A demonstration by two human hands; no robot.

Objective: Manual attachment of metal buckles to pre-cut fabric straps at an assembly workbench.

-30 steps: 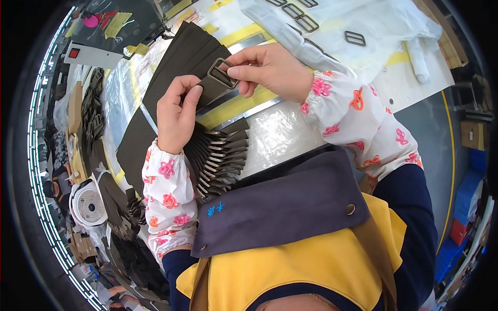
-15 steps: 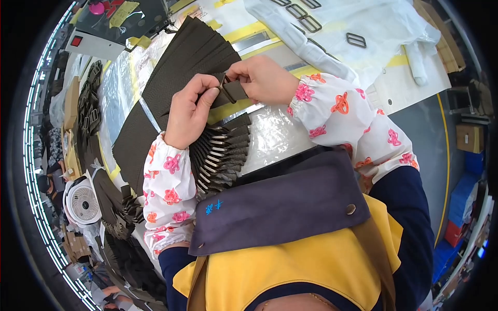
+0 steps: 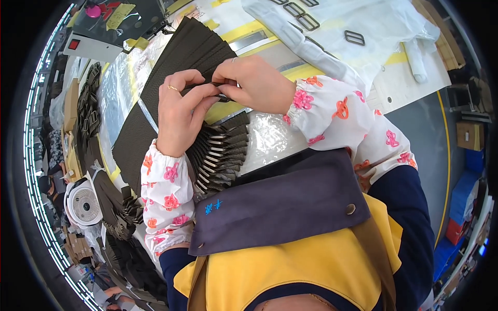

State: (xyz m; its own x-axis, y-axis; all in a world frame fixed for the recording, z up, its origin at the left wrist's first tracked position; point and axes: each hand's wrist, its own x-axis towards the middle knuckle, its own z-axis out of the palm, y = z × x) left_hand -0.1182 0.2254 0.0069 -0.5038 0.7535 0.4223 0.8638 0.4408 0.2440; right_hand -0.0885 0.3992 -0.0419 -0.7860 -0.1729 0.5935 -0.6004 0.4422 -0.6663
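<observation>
Dark brown strap material is shown held above the white surface (image 3: 415,92). A strap end (image 3: 224,98) is located between the two hands, just on the near side of a spread of long straps (image 3: 189,52). The grip of the left hand (image 3: 179,114) is closed on the strap end by thumb and fingers; the grip of the right hand (image 3: 257,80) is pinched at the same place. Whether a buckle is enclosed there cannot be told, as the fingers cover it.

The work is judged to be partway through. In the folded stack (image 3: 220,150) beside the left sleeve (image 3: 168,194), rows of shiny metal edges are seen, so those pieces appear done; the piece in hand appears unfinished, and several loose buckles (image 3: 355,37) are left unattached on a plastic sheet (image 3: 378,57).

The surface is crossed by yellow tape (image 3: 223,110). At its far left, a machine (image 3: 93,47) with a red switch is placed; below it, a bundle of straps with buckles (image 3: 91,106) and a white electric fan (image 3: 84,203) are seen. At right, the grey floor (image 3: 415,135) is marked by a yellow line, beyond which a cardboard box (image 3: 470,136) is placed.
</observation>
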